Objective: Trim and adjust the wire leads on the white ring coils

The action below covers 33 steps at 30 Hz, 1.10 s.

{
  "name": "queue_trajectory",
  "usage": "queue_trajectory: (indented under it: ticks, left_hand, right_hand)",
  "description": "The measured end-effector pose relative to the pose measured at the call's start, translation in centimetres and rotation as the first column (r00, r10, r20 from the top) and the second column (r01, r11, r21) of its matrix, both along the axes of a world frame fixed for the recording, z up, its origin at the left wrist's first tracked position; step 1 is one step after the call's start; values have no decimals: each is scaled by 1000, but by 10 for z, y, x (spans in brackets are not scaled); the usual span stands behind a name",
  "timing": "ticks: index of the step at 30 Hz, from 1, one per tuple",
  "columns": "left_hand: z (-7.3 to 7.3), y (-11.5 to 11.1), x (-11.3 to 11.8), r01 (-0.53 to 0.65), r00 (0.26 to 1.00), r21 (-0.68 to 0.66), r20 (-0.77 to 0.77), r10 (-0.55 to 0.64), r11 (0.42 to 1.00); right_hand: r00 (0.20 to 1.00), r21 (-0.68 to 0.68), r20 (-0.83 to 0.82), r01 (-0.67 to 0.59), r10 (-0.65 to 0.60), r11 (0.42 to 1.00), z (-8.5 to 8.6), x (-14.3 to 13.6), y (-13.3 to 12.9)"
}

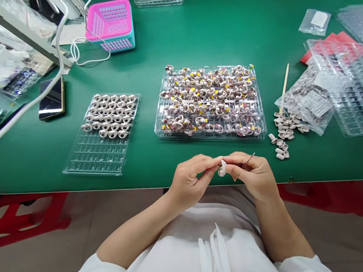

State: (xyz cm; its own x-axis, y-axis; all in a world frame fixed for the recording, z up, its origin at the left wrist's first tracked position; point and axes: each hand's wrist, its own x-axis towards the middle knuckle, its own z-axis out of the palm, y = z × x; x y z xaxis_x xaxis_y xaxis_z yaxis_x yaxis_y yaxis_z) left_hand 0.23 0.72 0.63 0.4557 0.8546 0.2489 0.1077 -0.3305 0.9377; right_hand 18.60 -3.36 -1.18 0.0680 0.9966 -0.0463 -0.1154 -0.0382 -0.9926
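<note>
At the table's front edge my left hand (pixel 189 180) pinches a small pale, curved plastic shell (pixel 222 169) between thumb and fingertips. My right hand (pixel 257 176) meets it from the other side, its fingers closed on the same shell. A thin dark metal tool (pixel 250 159), kind unclear, sticks out between the right fingers. Just beyond my hands lies a clear tray stack (pixel 161 132) full of pale pieces with yellow and reddish bits. Loose beige shells (pixel 285 127) lie to the right, beside a wooden stick (pixel 285 82).
Left of centre, a clear tray (pixel 92 158) holds rows of beige pieces in its far part. Further off are a phone (pixel 52 99), a pink-and-blue basket (pixel 129 28) and a white cable (pixel 34 98). Plastic bags (pixel 312 101) and clear trays (pixel 352 91) lie right.
</note>
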Motion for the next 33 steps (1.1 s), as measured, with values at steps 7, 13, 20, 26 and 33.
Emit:
queue_trajectory:
  ticks: [7, 13, 20, 26, 33]
  left_hand:
    - [2, -2, -1, 28, 999, 39, -46, -26, 999]
    - [6, -3, 1, 15, 1000, 32, -2, -15, 999]
    - [2, -5, -1, -48, 997, -43, 57, 51, 998]
    - [2, -3, -5, -45, 992, -131, 115, 61, 990]
    - [13, 4, -6, 122, 963, -650, 259, 68, 750]
  right_hand:
    - [999, 28, 48, 7, -8, 1000, 0, 1, 0]
    - [985, 90, 172, -48, 32, 995, 0, 3, -4]
    - [951, 233, 309, -55, -20, 971, 1, -7, -8]
    - [904, 303, 423, -83, -56, 949, 7, -11, -3]
    - [899, 341, 438, -171, 5, 924, 8, -3, -3]
